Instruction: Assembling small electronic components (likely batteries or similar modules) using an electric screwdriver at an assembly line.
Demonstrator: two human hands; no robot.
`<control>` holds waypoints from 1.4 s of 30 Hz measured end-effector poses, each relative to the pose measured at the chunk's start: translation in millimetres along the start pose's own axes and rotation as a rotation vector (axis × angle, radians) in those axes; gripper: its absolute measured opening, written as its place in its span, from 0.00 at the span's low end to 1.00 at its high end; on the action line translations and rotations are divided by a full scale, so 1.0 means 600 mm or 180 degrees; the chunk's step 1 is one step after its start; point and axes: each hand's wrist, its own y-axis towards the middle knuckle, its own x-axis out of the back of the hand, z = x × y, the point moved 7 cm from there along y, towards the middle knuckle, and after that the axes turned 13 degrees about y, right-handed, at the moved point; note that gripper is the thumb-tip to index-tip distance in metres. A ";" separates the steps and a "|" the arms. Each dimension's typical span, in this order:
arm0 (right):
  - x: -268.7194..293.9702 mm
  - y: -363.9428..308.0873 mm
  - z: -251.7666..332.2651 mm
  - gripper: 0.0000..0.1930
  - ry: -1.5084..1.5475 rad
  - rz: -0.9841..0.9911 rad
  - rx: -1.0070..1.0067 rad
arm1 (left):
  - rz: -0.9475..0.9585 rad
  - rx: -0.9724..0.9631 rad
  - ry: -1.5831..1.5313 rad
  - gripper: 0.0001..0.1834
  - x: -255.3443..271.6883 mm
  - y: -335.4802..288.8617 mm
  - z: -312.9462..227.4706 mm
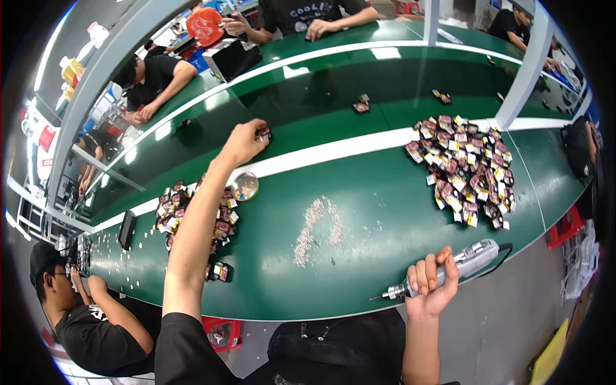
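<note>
My left hand (242, 145) reaches forward over the white rail, its fingers closed on a small dark part (264, 135) with a pinkish label. An electric screwdriver (457, 262) lies in my right hand (432, 282), fingers wrapped round its grey body, the bit pointing left over the bench's near edge. Partly behind my left forearm is a pile of similar small labelled parts (228, 221), with one part (220, 272) nearer me. A bigger pile of them (461, 168) sits at the right. Small pale screw-like pieces (312, 232) lie scattered on the green bench between the piles.
A round clear dish (244, 186) stands by the white rail (340, 149). Beyond it, a dark green belt (308, 119) carries a few loose parts (362, 104). Grey frame posts (526, 70) rise at right and left. Other people sit across the belt and at my left.
</note>
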 end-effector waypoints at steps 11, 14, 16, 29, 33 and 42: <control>0.010 -0.047 0.016 0.09 -0.0062 0.0223 -0.0201 | 0.0571 -0.1639 -0.1285 0.29 0.032 -0.306 -0.469; 0.005 -0.066 0.007 0.09 -0.0161 0.0530 -0.0368 | 0.0686 -0.1532 -0.1473 0.26 0.018 -0.309 -0.473; 0.007 -0.079 -0.003 0.08 -0.0157 0.0507 -0.0465 | 0.0456 -0.1431 -0.1461 0.21 0.021 -0.308 -0.476; 0.027 -0.105 -0.052 0.05 -0.0560 -0.0013 -0.0493 | -0.0368 -0.1735 -0.0788 0.18 0.017 -0.329 -0.501; 0.031 -0.108 -0.056 0.05 -0.0690 -0.0146 -0.0509 | -0.0619 -0.1924 -0.0420 0.21 0.021 -0.348 -0.516; -0.064 -0.053 0.017 0.09 -0.0932 0.0967 -0.0484 | -0.0146 -0.1860 -0.0472 0.22 0.017 -0.357 -0.512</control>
